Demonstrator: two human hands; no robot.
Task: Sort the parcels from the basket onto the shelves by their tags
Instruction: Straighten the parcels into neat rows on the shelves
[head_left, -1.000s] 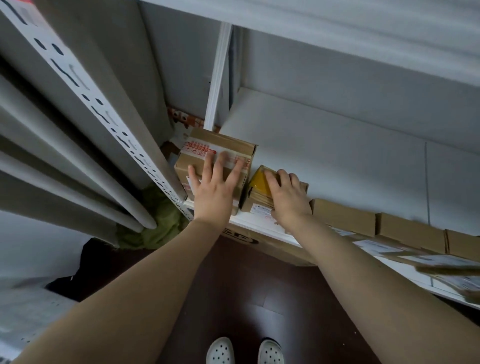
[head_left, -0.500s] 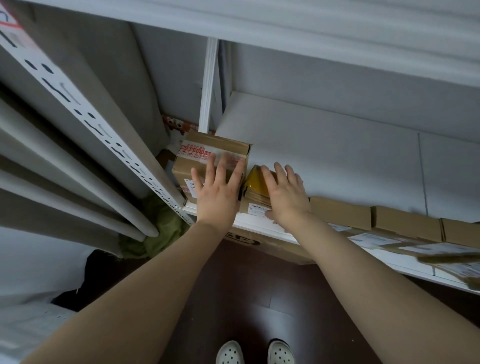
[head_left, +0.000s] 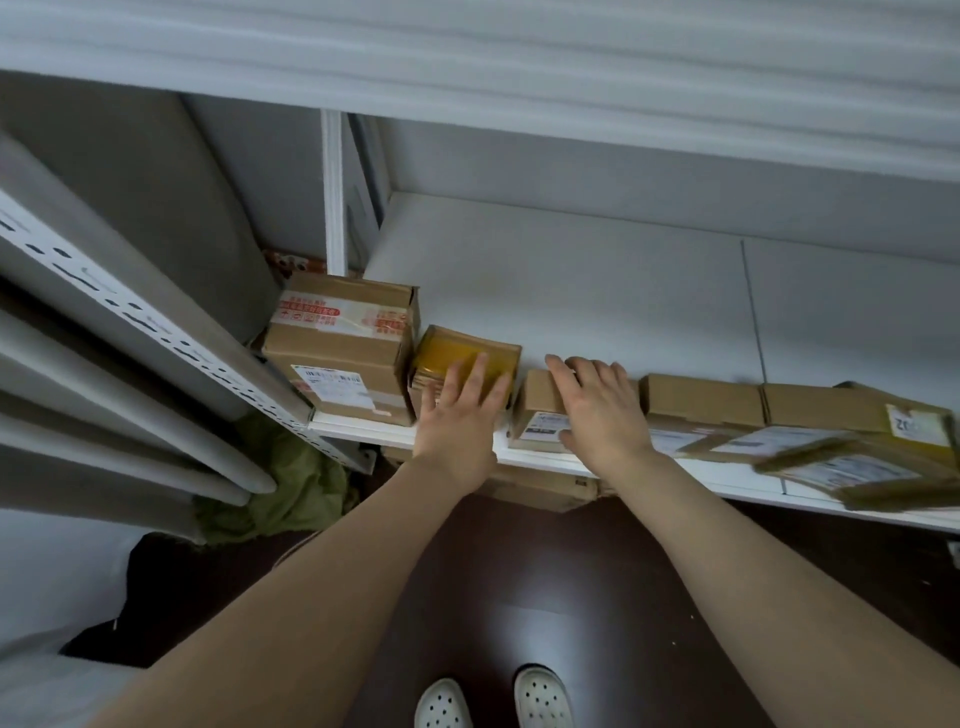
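Brown cardboard parcels (head_left: 701, 400) in a row along the white shelf (head_left: 571, 291) front. Big taped box (head_left: 337, 353) at left end, yellow-topped box (head_left: 452, 345) just beside it.

Single head view, steeply downward, close over shelf (head_left: 545, 457) edge.

parcel storeroom: white metal shelving (head_left: 545, 457) with a perforated upright (head_left: 156, 332), labelled cardboard parcels (head_left: 337, 358) in a row (labels unreadable).

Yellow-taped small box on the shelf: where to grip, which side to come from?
Probably top and front face, coming from the open front. The yellow-taped box sits close between the big carton and a neighbouring box, so its flanks leave little finger room; top and front are exposed. The left hand lies flat on top.
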